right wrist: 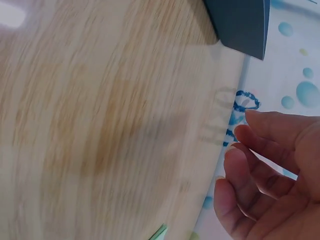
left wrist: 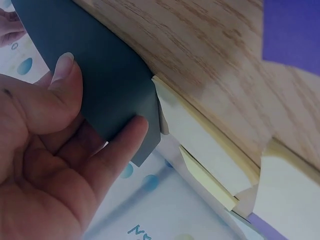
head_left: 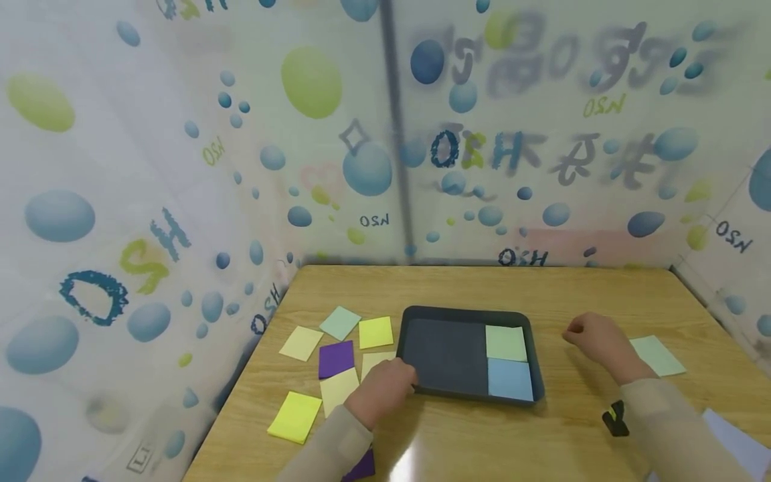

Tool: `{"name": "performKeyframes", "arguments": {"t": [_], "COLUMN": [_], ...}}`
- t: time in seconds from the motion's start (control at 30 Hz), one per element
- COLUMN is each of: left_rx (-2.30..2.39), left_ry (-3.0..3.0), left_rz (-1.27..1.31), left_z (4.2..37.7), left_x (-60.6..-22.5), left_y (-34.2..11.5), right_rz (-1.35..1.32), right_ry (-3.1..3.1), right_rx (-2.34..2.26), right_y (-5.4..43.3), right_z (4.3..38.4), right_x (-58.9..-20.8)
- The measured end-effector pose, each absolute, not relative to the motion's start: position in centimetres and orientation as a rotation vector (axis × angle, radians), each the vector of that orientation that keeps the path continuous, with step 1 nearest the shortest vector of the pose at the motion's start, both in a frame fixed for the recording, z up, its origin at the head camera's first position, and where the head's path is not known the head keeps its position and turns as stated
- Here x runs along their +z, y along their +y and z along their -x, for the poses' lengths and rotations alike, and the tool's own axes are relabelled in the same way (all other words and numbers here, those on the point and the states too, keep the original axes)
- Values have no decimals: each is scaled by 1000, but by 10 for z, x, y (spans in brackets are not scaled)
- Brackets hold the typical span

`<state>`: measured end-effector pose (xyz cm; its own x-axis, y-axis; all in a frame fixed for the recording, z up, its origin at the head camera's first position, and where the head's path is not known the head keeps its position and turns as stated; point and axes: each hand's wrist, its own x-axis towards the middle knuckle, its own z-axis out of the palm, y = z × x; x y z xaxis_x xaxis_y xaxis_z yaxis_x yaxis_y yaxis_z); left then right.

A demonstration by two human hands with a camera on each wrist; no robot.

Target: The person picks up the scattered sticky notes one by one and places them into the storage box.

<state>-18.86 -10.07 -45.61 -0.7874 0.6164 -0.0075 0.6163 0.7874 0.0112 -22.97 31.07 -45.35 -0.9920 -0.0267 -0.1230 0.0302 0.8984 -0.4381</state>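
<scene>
On the bench (head_left: 572, 288) we see the dark tray (head_left: 446, 351) held at its near left corner by the left grip (head_left: 383, 389), the right grip (head_left: 598, 339) loosely curled, empty; leftward tugging could displace the neighbouring pale-yellow note (head_left: 373, 361).

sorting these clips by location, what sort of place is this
Perhaps a curtained booth: bubble-printed sheeting hangs behind and beside a wooden table bearing a dark tray and coloured sticky notes.
</scene>
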Motion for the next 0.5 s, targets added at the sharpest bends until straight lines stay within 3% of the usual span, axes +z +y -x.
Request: {"name": "performKeyframes", "arguments": {"t": [0.5], "left_rx": [29], "left_ry": [2955], "left_rz": [-1020], "left_z": [191], "left_x": [-459], "left_y": [-101], "right_rz": [-13], "right_ry": [2951], "right_rx": [-671], "right_y": [342], "right_z": [217], "right_x": [-458]}}
